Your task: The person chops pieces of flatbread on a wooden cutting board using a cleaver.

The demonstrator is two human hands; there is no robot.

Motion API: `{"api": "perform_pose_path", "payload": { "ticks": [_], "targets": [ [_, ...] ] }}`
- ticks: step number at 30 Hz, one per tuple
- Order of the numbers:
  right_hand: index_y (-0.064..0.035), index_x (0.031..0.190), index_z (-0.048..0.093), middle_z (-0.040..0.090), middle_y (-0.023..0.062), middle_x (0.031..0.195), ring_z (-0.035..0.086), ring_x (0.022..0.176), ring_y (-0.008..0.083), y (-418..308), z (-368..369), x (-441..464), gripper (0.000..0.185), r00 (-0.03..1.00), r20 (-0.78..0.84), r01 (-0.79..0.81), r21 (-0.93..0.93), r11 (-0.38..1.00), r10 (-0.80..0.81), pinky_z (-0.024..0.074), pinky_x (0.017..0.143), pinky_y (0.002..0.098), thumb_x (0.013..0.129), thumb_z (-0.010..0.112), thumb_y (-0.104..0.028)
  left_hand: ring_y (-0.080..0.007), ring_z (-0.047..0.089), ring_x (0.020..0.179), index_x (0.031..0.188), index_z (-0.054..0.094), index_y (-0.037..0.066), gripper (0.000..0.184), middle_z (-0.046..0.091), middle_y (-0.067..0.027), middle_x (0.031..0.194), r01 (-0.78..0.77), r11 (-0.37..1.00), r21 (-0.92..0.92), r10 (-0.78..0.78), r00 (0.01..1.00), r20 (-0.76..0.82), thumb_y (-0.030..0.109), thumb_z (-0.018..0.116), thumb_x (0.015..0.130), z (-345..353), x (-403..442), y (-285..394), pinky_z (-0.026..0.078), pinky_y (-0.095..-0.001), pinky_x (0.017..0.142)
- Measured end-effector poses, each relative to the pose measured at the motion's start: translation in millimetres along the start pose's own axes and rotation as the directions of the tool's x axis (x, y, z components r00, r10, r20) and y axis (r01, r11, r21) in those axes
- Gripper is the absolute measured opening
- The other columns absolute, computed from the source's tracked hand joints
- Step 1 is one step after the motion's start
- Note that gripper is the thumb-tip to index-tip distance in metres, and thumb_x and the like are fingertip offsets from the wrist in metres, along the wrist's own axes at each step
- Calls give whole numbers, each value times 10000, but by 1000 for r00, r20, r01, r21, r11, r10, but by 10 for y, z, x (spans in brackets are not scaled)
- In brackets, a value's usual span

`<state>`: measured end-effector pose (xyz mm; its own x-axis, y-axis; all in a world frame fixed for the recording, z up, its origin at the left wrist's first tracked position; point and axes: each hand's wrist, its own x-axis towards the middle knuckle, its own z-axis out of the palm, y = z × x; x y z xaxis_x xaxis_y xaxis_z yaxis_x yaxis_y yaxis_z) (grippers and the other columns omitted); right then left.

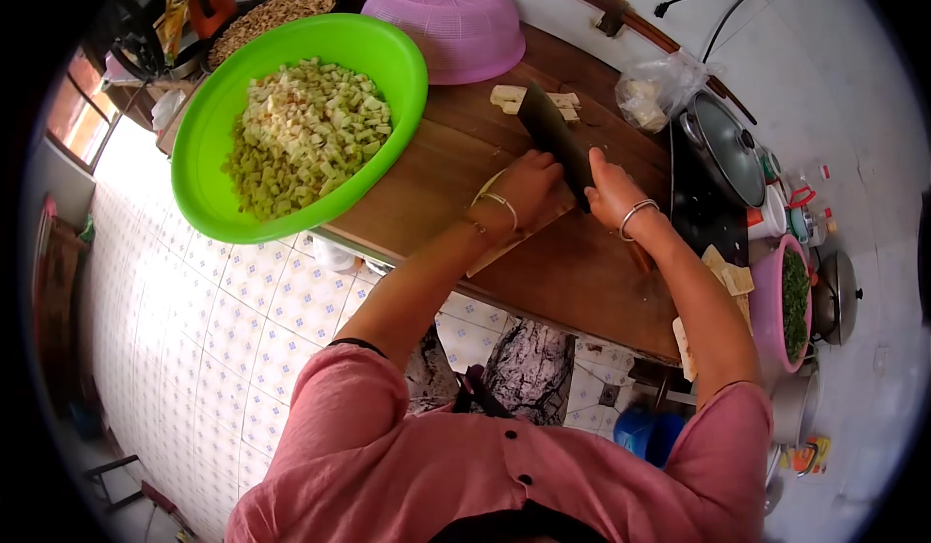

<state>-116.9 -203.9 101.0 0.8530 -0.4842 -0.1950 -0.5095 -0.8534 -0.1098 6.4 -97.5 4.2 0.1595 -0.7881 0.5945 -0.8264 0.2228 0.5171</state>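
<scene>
Under the left hand (525, 192), a pale slab (511, 245) lies partly hidden.

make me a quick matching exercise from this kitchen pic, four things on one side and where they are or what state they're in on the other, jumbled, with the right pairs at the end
Things
1. cleaver
2. green bowl
3. purple basket
4. lidded pan

Place or state
A. next to the clear plastic bag
B. turned upside down
C. filled with chopped pieces
D. gripped in the right hand

Right pairs: 1-D, 2-C, 3-B, 4-A
</scene>
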Motion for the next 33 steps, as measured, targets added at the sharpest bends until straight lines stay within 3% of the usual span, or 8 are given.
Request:
{"api": "perform_pose_path", "payload": {
  "ticks": [3,5,14,21,26,29,33],
  "targets": [
    [22,1168,329,582,314,898,548,892,482,-34,-11,-35,456,1000,-17,-20,-10,1000,20,448,752,517,802,584,-74,-327,507,931,850,571,20,164,548,-147,929,62,998,17,-62,998,-14,98,600,709,-11,16,55,448,-383,834],
    [-25,1047,363,607,269,944,573,907,457,-100,-5,-51,328,998,-56,-18,-15,1000,17,463,769,519,808,577,-91,-352,494,907,845,558,17,157,550,-142,946,78,997,13,-78,997,4,62,597,700,-35,-4,95,453,-416,805],
    [-16,1036,369,614,271,877,587,864,450,-160,-58,-121,296,997,-79,-22,-41,999,18,468,752,520,817,560,-77,-337,509,920,828,577,19,146,560,-143,920,64,998,23,-64,998,-15,71,616,697,16,-68,87,452,-399,833],
    [8,1043,362,614,274,833,587,817,459,-299,-294,-621,286,999,2,-32,-90,995,32,471,713,519,833,539,-74,-336,504,947,850,579,18,179,559,-146,943,85,996,19,-84,996,-31,71,634,688,-17,-88,98,452,-396,842],
    [48,1104,328,569,315,753,555,758,485,-152,-280,-772,384,998,67,-6,-53,999,9,431,657,530,816,555,-67,-355,496,953,887,555,3,209,544,-166,989,126,992,-9,-126,992,19,68,628,702,-28,-83,89,445,-411,840],
    [11,1051,353,600,285,812,574,787,476,-171,-273,-738,310,991,115,-62,2,998,61,451,701,545,814,538,-62,-354,495,976,903,564,-4,218,548,-170,998,135,990,-48,-137,990,-35,71,624,707,31,-111,35,443,-403,855],
    [-2,1051,362,605,278,812,577,788,475,-183,-151,-488,308,995,92,-50,14,999,48,454,709,543,801,535,-48,-355,494,981,915,572,2,231,551,-171,1002,134,991,-13,-134,991,3,81,631,706,88,-68,10,441,-401,860]
  ]
}}
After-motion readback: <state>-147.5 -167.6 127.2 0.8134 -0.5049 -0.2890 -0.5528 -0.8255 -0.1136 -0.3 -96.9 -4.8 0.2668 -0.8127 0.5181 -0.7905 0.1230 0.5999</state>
